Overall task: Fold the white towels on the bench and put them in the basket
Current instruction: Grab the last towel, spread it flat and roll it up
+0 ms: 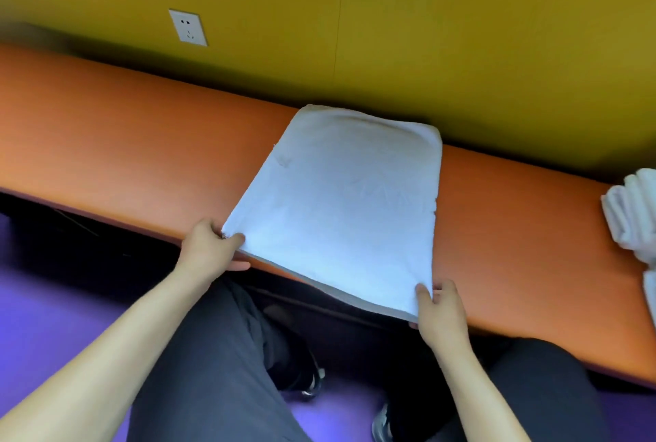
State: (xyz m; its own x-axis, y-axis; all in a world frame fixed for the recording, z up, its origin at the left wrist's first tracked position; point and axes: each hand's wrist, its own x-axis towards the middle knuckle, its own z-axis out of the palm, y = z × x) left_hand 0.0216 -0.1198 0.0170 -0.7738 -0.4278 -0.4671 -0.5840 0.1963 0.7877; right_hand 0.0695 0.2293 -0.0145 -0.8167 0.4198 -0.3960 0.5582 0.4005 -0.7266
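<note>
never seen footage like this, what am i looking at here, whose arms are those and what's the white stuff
There is one picture, from a camera worn on a person's head, looking down at their own arms. No robot is involved. A white towel lies spread across an orange bench against a yellow wall. The left hand pinches the towel's near left corner; the right hand pinches the near right corner. More white towels sit bunched at the bench's right end. No basket is in view.

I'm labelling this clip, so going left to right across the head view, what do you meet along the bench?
White wall socket → left hand pinching a corner → flat white towel on the orange bench → right hand pinching the other near corner → pile of white towels.
</note>
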